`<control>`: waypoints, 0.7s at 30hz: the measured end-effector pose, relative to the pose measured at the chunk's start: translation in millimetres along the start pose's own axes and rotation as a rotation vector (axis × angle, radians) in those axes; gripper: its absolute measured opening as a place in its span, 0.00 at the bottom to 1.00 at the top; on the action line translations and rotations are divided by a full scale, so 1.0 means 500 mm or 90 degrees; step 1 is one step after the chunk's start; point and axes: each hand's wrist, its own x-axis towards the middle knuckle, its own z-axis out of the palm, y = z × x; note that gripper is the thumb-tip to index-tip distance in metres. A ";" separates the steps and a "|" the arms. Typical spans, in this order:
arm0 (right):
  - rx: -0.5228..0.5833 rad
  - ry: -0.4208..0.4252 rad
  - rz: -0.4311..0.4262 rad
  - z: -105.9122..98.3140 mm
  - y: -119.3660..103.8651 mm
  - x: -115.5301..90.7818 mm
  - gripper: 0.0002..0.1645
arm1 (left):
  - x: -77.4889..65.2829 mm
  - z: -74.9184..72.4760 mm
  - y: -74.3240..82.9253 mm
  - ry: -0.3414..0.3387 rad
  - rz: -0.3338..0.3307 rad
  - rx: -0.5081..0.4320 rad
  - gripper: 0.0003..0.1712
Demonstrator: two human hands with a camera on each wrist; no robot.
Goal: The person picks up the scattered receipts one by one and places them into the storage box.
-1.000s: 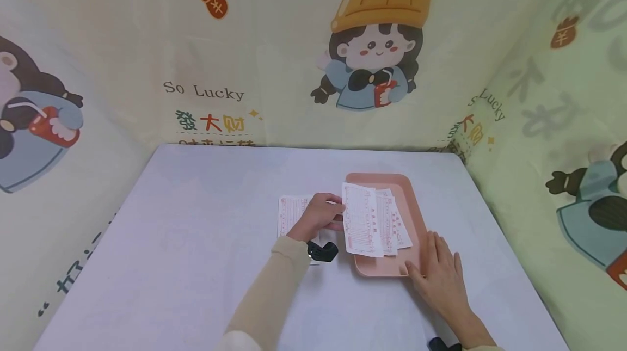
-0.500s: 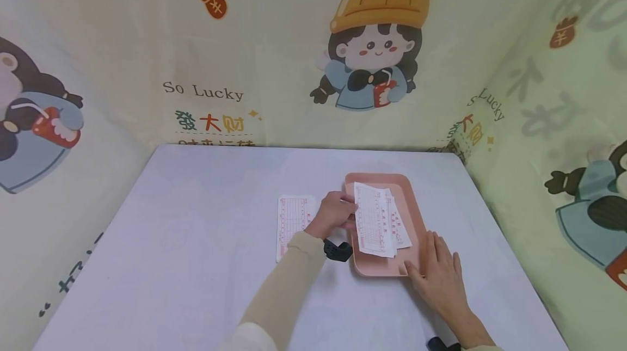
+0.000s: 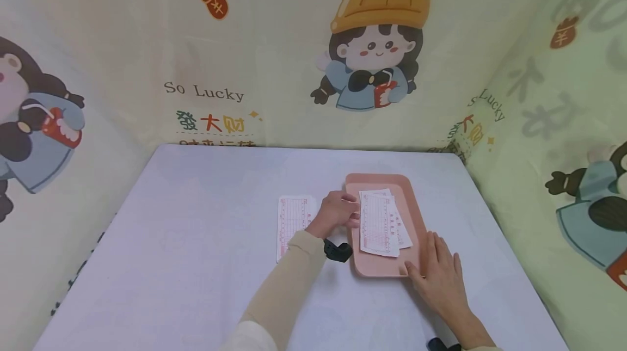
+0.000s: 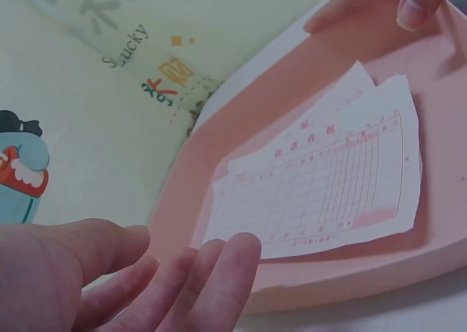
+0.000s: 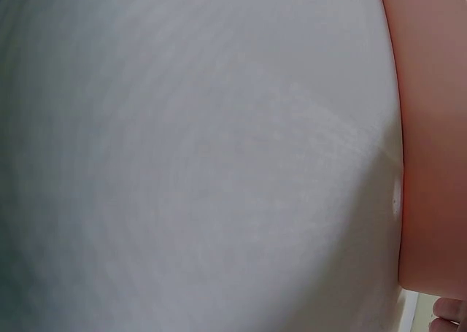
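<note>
A pink tray (image 3: 374,268) lies right of centre on the white table. Several overlapping paper slips printed with red forms rest in it, the top slip (image 3: 378,226) turned slightly from those below. In the left wrist view that receipt slip (image 4: 314,186) lies just beyond my left hand (image 4: 109,281), whose thumb and fingers are apart with nothing between them. From the head view, my left hand (image 3: 335,214) hovers at the tray's left edge. My right hand (image 3: 443,283) rests on the tray's lower right edge with straight fingers.
More printed slips (image 3: 294,223) lie left of the tray, partly covered by the left forearm (image 3: 286,280). The white table (image 3: 186,242) stretches to the left. Cartoon-printed cloth (image 3: 284,57) hangs behind and on both sides.
My left hand has moved right, carrying a slip over the tray. It has let go, and the slip now lies on top of the others. The right hand has stayed put.
</note>
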 end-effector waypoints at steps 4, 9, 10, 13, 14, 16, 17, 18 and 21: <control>-0.001 -0.002 0.000 0.001 0.000 0.000 0.57 | 0.000 -0.015 -0.006 -0.003 0.005 -0.010 0.17; -0.003 0.000 -0.001 0.002 0.000 -0.001 0.57 | -0.003 -0.037 -0.014 -0.019 0.021 -0.038 0.19; -0.004 0.000 -0.001 0.002 -0.001 -0.001 0.57 | -0.005 -0.042 -0.014 -0.022 0.025 -0.043 0.19; -0.004 0.002 -0.001 0.002 -0.002 -0.002 0.57 | -0.010 -0.060 -0.016 -0.030 0.035 -0.055 0.19; -0.004 0.003 -0.001 0.002 -0.002 -0.002 0.57 | -0.013 -0.067 -0.015 -0.030 0.037 -0.055 0.19; -0.002 0.004 -0.003 0.002 -0.002 -0.002 0.57 | -0.017 -0.081 -0.015 -0.023 0.038 -0.042 0.18; 0.000 0.005 -0.003 0.002 -0.002 -0.002 0.57 | -0.019 -0.088 -0.016 -0.020 0.037 -0.038 0.18; 0.001 0.005 -0.003 0.002 -0.001 -0.002 0.57 | -0.020 -0.095 -0.016 -0.015 0.038 -0.031 0.18; 0.004 0.003 -0.003 0.003 -0.001 -0.002 0.57 | -0.025 -0.115 -0.018 -0.005 0.036 -0.025 0.19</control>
